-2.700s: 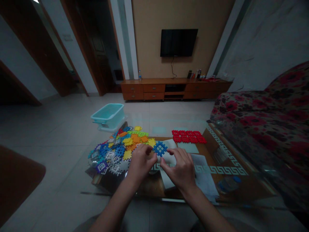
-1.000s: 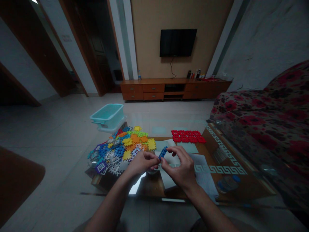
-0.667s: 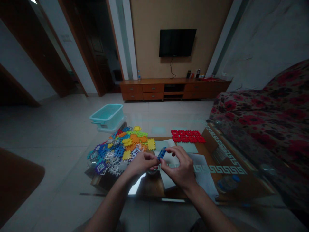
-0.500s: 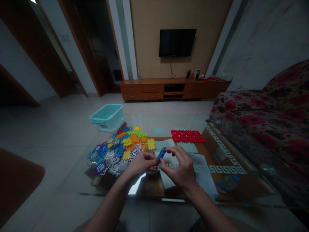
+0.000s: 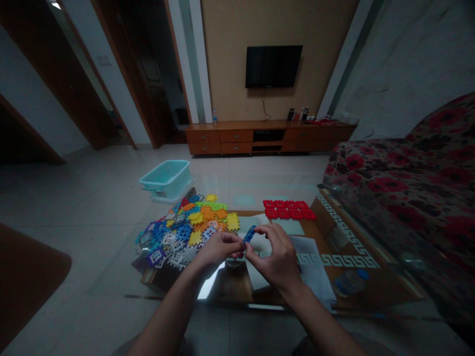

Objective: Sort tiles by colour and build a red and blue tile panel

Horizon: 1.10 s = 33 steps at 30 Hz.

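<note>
Between my two hands, above the glass table point(image 5: 111, 277), is a small blue interlocking plastic piece point(image 5: 249, 234), tilted and seen nearly edge-on. My left hand point(image 5: 221, 248) pinches its lower left end with thumb and fingertips. My right hand point(image 5: 276, 254) grips it from the right, thumb below and index finger at the upper end. Fingers cover part of the piece, so I cannot tell if it is one piece or several joined. Left of my left hand spreads a heap of colourful interlocking pieces point(image 5: 208, 213), among them white window-shaped ones point(image 5: 177, 242).
A red panel of joined pieces point(image 5: 289, 209) lies on the table's far right. Papers point(image 5: 313, 267) and a water bottle point(image 5: 352, 282) appear near my right forearm. A turquoise tub point(image 5: 166, 179) stands beyond the heap. A flowered sofa point(image 5: 401, 173) is at the right.
Both hands stay almost in place around the blue piece, which has turned very slightly. The whole view has shifted a little; nothing was taken up or let go.
</note>
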Motion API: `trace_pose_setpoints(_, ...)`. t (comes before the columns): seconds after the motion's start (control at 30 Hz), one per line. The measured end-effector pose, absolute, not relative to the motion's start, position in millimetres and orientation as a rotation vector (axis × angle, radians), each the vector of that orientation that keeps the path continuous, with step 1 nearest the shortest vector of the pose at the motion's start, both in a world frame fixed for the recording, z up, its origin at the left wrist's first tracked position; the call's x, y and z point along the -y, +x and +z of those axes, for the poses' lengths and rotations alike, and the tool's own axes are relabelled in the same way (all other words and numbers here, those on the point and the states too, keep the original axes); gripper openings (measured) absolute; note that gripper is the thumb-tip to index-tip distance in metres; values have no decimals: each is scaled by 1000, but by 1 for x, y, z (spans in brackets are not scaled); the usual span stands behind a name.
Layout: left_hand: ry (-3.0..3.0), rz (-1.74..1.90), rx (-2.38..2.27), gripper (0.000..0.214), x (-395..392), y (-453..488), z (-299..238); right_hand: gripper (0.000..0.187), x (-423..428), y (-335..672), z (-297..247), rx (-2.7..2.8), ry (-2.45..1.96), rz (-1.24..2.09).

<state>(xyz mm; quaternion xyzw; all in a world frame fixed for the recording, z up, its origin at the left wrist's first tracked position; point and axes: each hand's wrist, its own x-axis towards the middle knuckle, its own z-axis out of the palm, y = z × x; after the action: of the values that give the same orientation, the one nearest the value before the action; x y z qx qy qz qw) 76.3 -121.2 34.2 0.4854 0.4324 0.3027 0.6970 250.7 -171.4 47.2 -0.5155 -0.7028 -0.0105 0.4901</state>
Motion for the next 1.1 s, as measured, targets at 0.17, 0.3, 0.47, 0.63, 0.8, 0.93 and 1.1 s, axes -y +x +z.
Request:
trace_pose_setpoints(0.17, 1155, 701, -1004, 27, 111, 75, 21, 29, 173, 252, 53, 1693, -1292, -44)
trace_pose_setpoints(0.3, 1456, 705, -1087, 29, 95, 76, 13, 20, 181, 246, 59, 1736, -1163, -49)
trace_pose_setpoints(0.47, 1980, 622, -1286, 27, 72, 97, 10, 9, 195, 230, 56, 1950, -907, -13)
trace_pose_setpoints(0.63, 2231, 484, -1239, 11, 49, 134, -4, 10, 199, 225, 48, 2046, -856, 3)
trace_pose_setpoints(0.8, 2412, 316, -1102, 12, 26, 169, -19, 11, 200, 232, 46, 2083, -937, 17)
trace_pose_setpoints(0.93, 2492, 223, -1027, 11, 6, 186, -30, 15, 201, 238, 46, 2105, -996, 27)
trace_pose_setpoints(1.1, 2529, 147, -980, 13, -9, 196, -41, 10, 198, 244, 43, 2107, -1048, 64)
